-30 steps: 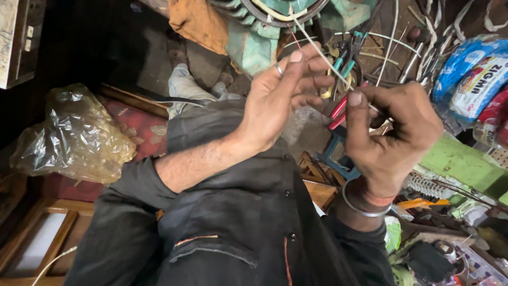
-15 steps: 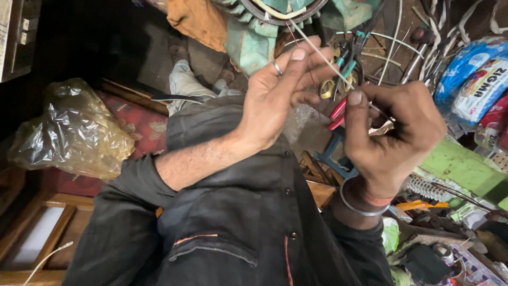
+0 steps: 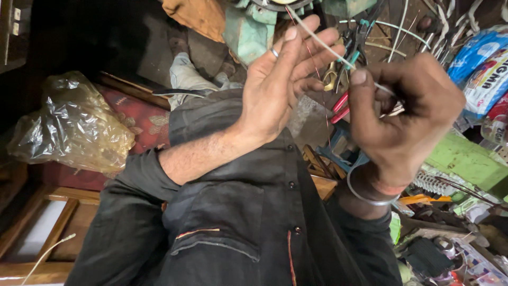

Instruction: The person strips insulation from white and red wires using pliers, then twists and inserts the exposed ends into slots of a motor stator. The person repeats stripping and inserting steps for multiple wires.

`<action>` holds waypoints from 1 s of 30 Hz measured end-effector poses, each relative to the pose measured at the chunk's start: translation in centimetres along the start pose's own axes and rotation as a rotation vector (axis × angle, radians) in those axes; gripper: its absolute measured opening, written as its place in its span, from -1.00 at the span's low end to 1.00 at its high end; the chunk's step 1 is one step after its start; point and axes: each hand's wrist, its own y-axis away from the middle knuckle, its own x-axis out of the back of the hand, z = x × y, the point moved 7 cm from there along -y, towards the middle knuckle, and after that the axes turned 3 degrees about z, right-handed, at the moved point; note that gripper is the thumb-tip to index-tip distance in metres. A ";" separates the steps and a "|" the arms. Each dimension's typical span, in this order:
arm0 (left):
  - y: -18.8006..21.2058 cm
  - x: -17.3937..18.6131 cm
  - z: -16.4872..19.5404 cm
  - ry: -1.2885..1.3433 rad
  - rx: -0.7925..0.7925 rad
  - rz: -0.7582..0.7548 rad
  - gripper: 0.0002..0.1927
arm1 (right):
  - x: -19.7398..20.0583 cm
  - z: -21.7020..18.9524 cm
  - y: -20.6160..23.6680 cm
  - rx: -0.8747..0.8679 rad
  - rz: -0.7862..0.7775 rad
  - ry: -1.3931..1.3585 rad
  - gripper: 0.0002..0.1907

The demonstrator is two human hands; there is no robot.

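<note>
The person holds a thin white tube (image 3: pixel 323 45), maybe a sleeve for a wire, between both hands, in front of the chest. The left hand (image 3: pixel 283 87) is raised with the palm facing to the right; its fingers (image 3: pixel 312 53) are loosely apart and slightly bent, and the tube passes across the tips of them. It is not clear whether they pinch the tube or only support it. A ring (image 3: pixel 274 52) sits on one finger. The right hand (image 3: pixel 407 114) is closed into a fist, the thumb pressed down, and the fingers are clamped on the lower end of the tube. This hand wears a metal bangle (image 3: pixel 365 196) on the wrist.

A very thin reddish wire (image 3: pixel 312 58) runs down just beside the tube, from the green machine part (image 3: pixel 248 34) at the top. I cannot tell if the wire already goes inside the tube.

As a judgement, the work seems to be in the middle: the tube is taken up and held straight, but it does not look fixed or placed anywhere, so the fitting is still left.

Below the hands lie pliers with red handles (image 3: pixel 341 106) and another tool with teal handles (image 3: pixel 352 55). At the left there is a crumpled clear plastic bag (image 3: pixel 69 127) on a red patterned cloth (image 3: pixel 143 119). At the right a green box (image 3: pixel 463 161) and blue packets (image 3: pixel 476 58) are seen.
</note>
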 end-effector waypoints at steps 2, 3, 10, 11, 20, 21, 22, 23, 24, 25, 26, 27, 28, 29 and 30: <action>0.0 -0.1 0.1 -0.006 -0.007 -0.003 -0.41 | -0.2 0.1 -0.3 0.015 -0.003 -0.011 -0.81; 0.0 -0.2 0.2 -0.015 -0.010 -0.001 -0.41 | -0.3 0.1 -0.5 0.014 -0.006 -0.017 -0.81; -0.4 -0.4 0.2 0.015 -0.002 0.026 -0.43 | -0.9 -0.8 -0.8 -0.075 -0.037 -0.054 -0.83; -0.4 -0.4 0.2 0.015 -0.010 0.024 -0.45 | -1.0 -1.1 -0.7 -0.080 -0.047 -0.058 -0.83; -0.2 0.4 0.1 0.053 -0.068 -0.027 -0.67 | -2.1 -2.3 0.5 -0.276 -0.120 -0.318 -0.91; -0.2 0.6 -0.1 0.075 -0.068 -0.012 -0.71 | -2.4 -2.6 1.1 -0.298 -0.121 -0.309 -0.87; -0.3 0.8 -0.2 0.085 -0.073 -0.006 -0.74 | -2.6 -2.8 1.7 -0.320 -0.121 -0.302 -0.81; -0.3 1.0 -0.3 0.095 -0.078 0.001 -0.77 | -2.7 -2.8 2.4 -0.343 -0.122 -0.296 -0.75; -0.3 1.2 -0.3 0.094 -0.089 0.003 -0.77 | -2.8 -3.0 2.9 -0.310 -0.101 -0.284 -0.75; -0.3 1.4 -0.4 0.100 -0.093 0.010 -0.78 | -2.8 -3.0 3.4 -0.275 -0.082 -0.273 -0.74; -0.3 1.5 -0.5 0.106 -0.097 0.017 -0.78 | -2.8 -3.1 4.0 -0.240 -0.062 -0.263 -0.73; -0.3 1.7 -0.6 0.120 -0.091 0.025 -0.80 | -2.8 -2.6 4.8 -0.269 -0.049 -0.251 -0.75; -0.4 1.9 -0.7 0.136 -0.093 0.036 -0.81 | -2.5 -2.3 5.6 -0.297 -0.034 -0.235 -0.76; -0.5 2.0 -0.7 0.153 -0.094 0.047 -0.81 | -2.2 -2.0 6.4 -0.316 -0.025 -0.218 -0.77; -0.6 2.2 -0.7 0.170 -0.103 0.064 -0.82 | -1.9 -1.8 7.2 -0.335 -0.016 -0.202 -0.77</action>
